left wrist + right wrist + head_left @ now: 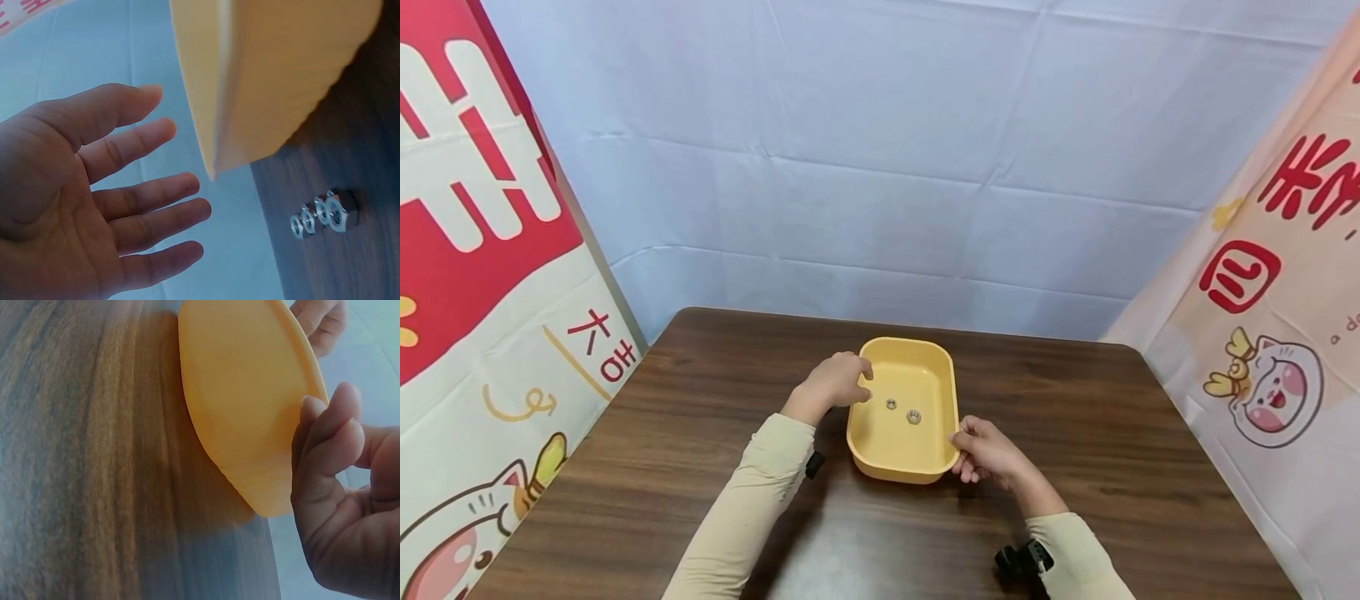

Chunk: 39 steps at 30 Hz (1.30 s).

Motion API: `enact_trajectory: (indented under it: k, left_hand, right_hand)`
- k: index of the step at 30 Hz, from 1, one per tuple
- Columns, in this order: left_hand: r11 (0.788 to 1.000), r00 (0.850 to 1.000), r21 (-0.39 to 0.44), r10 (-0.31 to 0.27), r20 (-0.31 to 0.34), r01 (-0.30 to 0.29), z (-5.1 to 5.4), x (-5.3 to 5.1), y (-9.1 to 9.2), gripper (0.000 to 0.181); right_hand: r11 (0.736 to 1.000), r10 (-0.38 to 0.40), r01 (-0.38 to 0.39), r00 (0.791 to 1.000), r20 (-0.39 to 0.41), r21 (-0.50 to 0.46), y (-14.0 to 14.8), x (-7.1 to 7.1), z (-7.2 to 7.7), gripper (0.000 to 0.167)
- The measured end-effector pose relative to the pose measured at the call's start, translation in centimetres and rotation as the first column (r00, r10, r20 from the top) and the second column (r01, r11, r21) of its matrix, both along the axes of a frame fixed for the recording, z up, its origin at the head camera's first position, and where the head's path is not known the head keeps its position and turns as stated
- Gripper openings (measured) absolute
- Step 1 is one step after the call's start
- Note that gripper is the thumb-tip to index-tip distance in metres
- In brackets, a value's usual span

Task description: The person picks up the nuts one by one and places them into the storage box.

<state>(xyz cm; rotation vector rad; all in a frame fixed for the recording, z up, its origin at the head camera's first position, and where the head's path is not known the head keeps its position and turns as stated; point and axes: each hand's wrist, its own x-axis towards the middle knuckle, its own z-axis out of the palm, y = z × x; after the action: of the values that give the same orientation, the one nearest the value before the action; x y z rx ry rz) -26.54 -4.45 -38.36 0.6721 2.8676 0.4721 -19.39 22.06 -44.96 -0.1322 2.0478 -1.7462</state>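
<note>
The yellow tray (898, 450) looks like smooth plastic, and the nuts (913, 417) are shiny metal. The brown table (1075, 433) looks like wood, a bit shiny. The blue sheet (880, 225) is creased cloth.

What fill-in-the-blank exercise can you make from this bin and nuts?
The bin is ____ in colour.
In the head view, ____ nuts lie inside it.
The hand pinching it is the ____ one.
The left wrist view shows more nuts on the wooden ____.

Missing words: yellow; two; right; table.
</note>
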Motion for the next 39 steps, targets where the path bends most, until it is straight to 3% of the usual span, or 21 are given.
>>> enact_trajectory:
  k: [8,13,20,27,34,39]
  left_hand:
    - [1.000,1.000,-0.030,0.004,-0.020,-0.004,-0.8,0.0,-0.9,0.027]
    - [1.000,1.000,0.009,-0.013,-0.024,0.013,-1.3,0.0,-1.7,0.020]
    - [0.997,0.999,0.069,0.030,0.010,-0.031,-1.8,0.2,-2.5,0.020]
    - [0.995,0.999,0.087,0.050,0.019,-0.051,-2.4,0.3,-3.1,0.020]
    - [0.997,0.999,0.065,0.050,0.009,-0.051,-3.0,0.2,-3.5,0.027]
    - [0.997,0.999,0.059,0.050,-0.005,-0.049,-3.7,0.1,-4.1,0.030]
  right_hand:
    - [1.000,0.013,-0.013,1.000,-0.002,-0.008,0.2,-0.2,-0.1,0.010]
    - [1.000,0.005,-0.005,1.000,0.008,-0.009,0.1,-0.1,-0.1,0.010]
    - [1.000,-0.002,0.002,1.000,-0.008,-0.004,0.1,0.1,0.1,0.013]
    - [1.000,-0.009,0.009,1.000,-0.007,0.002,-0.3,0.6,1.6,0.009]
    - [1.000,-0.023,0.023,1.000,-0.008,0.019,0.2,0.0,0.0,0.012]
    - [0.999,-0.033,0.033,0.999,-0.009,0.030,0.2,-0.2,-0.3,0.013]
